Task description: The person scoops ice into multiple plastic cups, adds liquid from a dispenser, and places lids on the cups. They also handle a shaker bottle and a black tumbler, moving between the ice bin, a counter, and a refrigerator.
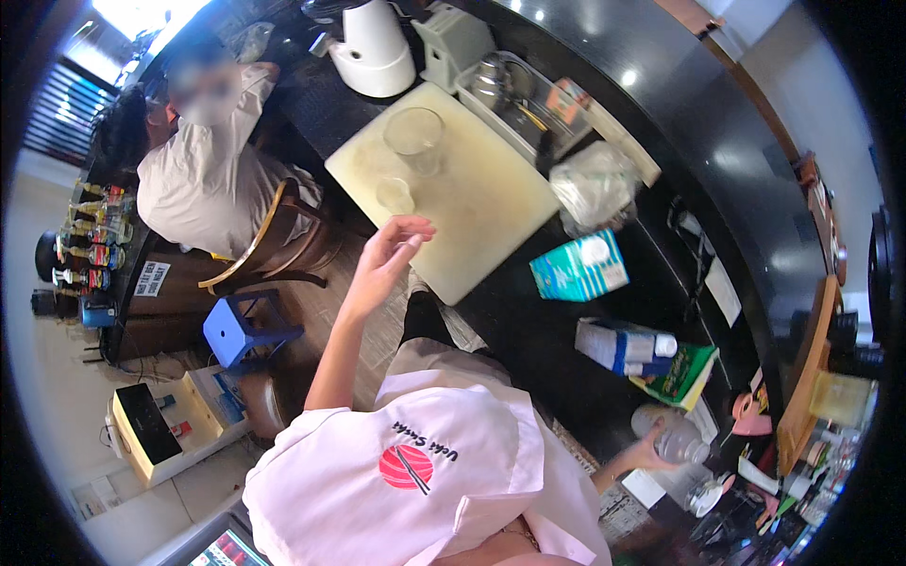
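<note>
My left hand (398,247) hovers over the near left edge of a worn white cutting board (495,205). Its fingers are loosely bent and hold nothing. Just beyond the fingertips stands a small clear cup (395,194), and behind that a larger clear measuring cup or jug (414,134). Off to the right, my right hand (655,447) grips a translucent bottle or shaker (679,437), somewhat blurred, above the dark counter. A clear container with a white lid (705,498) is close to that hand.
A teal carton (580,265), a blue-and-white carton (623,347) and a green packet (679,375) lie on the counter. Beyond the board are a white appliance (375,56), a utensil tray (495,120) and a plastic bag (594,184). A person sits at left near a blue stool (237,329).
</note>
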Tool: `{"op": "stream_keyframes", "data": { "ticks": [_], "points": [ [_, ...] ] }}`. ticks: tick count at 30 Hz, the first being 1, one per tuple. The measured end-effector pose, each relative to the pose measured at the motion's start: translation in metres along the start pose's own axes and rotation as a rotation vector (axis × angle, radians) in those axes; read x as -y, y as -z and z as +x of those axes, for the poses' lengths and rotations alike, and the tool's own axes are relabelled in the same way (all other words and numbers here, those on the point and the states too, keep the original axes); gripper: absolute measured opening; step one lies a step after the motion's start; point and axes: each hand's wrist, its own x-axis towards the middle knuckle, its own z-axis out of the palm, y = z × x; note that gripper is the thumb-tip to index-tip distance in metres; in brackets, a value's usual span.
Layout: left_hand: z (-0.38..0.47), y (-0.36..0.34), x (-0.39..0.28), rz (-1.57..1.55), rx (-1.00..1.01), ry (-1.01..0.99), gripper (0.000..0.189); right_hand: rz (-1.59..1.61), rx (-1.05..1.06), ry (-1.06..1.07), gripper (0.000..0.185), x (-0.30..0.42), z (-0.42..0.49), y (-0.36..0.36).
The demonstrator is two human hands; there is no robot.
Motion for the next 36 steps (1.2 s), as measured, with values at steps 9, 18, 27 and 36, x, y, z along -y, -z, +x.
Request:
{"op": "stream_keyframes", "data": {
  "ticks": [9,18,27,36],
  "points": [
    [0.095,0.101,-0.05,0.074,0.264,-0.142,0.028,-0.124,-0.206,0.268,0.113,0.063,-0.038,0.016],
    [0.189,0.097,-0.102,-0.196,0.664,-0.664,0.026,0.2,0.112,0.27,0.113,0.26,-0.1,-0.007],
    [0.193,0.047,-0.156,-0.345,0.943,-0.934,0.073,0.439,0.465,0.243,0.112,0.371,-0.127,-0.017],
    [0.199,0.082,-0.132,-0.557,0.962,-0.733,0.059,0.6,0.719,0.258,0.112,0.437,-0.147,-0.032]
  ]
}}
